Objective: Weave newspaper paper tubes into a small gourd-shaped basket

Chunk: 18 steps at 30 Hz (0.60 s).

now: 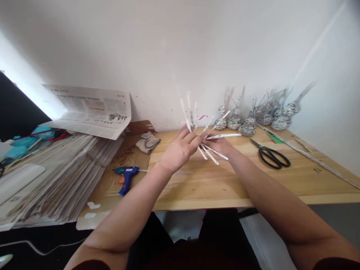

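Both hands meet above the middle of the wooden table, around a bundle of rolled newspaper sticks (222,135) that fan out in several directions. My left hand (181,147) wraps round the bundle's near left side, its fingers bent over the centre. My right hand (221,146) grips from the right, partly hidden behind the sticks. White paper ends point up, right and down toward me. The centre where the sticks join is covered by my fingers.
Woven paper gourd shapes (247,125) stand along the wall at the right. Black scissors (272,156) and a long paper stick (309,154) lie there too. To the left are a blue glue gun (128,179), a grey cloth (147,143) and a newspaper stack (81,176).
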Tool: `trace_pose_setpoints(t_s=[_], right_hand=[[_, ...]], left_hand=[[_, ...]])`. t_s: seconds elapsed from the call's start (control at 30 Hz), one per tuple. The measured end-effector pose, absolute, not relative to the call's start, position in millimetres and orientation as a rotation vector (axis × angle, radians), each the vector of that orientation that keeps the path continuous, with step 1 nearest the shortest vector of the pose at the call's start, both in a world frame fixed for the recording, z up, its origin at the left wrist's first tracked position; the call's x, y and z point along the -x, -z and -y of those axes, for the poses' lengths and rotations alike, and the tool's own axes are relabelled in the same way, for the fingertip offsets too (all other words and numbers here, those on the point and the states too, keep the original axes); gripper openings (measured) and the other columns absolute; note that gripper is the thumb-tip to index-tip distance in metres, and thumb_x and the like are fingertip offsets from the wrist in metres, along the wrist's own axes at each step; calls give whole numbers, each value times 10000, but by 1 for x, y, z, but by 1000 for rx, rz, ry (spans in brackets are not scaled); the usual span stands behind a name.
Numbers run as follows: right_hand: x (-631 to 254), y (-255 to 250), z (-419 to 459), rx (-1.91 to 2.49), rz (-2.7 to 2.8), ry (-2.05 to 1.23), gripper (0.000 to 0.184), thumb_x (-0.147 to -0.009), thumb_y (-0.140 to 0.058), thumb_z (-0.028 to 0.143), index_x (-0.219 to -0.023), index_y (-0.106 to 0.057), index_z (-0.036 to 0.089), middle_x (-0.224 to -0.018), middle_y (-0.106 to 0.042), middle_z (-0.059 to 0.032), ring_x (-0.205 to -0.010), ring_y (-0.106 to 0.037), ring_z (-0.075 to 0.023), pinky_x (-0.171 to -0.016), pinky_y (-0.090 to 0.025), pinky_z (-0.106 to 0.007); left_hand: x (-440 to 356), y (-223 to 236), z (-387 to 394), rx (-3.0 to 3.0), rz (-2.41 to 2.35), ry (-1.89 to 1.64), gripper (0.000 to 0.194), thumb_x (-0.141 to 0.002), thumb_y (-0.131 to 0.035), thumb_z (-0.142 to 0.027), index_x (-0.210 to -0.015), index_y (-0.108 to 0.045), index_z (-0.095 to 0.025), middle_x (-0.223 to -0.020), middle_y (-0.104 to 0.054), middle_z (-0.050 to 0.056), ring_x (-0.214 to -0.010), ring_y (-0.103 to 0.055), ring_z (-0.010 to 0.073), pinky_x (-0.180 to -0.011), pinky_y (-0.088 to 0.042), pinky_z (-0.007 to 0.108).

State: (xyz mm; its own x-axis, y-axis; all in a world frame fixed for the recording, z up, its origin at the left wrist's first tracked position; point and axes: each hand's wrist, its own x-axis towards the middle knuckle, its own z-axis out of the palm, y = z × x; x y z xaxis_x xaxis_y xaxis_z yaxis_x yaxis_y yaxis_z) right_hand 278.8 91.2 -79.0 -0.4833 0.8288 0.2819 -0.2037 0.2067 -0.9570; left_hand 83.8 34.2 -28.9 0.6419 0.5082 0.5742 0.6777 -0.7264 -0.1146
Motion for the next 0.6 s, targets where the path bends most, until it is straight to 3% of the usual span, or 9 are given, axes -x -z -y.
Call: trace_pose_setpoints(t_s=[0.07,0.13,0.2,0.27,0.6], right_hand=[[-280,79,-91,595,1563,-1450,431,-668,-846,560,-819,-668,197,-778,-664,-16,-754,-631,-175,-768,-516,-341],[-279,81,-92,629,1599,-1445,433,-661,-846,559,-794,-665,188,-734,-650,-11,-706,-607,-164,-700,-500,-320],[-278,84,-94,687,1661,-1416,425,-668,-837,550,-755,-652,177,-654,-602,9,-616,-548,-137,-602,-451,-289],[-276,86,-95,727,1706,-1389,417,-689,-816,548,-737,-640,173,-609,-562,25,-569,-508,-120,-549,-411,-271],[-278,87,-96,788,1629,-1250,377,-697,-814,492,-823,-662,171,-737,-677,-21,-690,-605,-167,-633,-496,-297]], left_hand=[[-84,31,-39,2561,943,805,222,-995,-465,-162,-1071,-666,-215,-925,-666,47,-1082,-588,235,-1165,-340,500],[-83,41,-46,2619,1035,894,179,-976,-501,-153,-969,-671,-210,-903,-673,44,-1060,-600,232,-1145,-361,494],[-80,54,-51,2698,1251,1036,134,-942,-546,-145,-899,-661,-197,-890,-686,50,-938,-624,213,-981,-485,402],[-78,64,-54,2727,1484,1226,108,-922,-560,-152,-887,-653,-193,-858,-691,35,-822,-627,184,-825,-508,323],[-77,62,-70,3002,1615,1694,152,-844,-658,-312,-833,-630,-163,-704,-626,-5,-626,-562,122,-629,-468,250]])
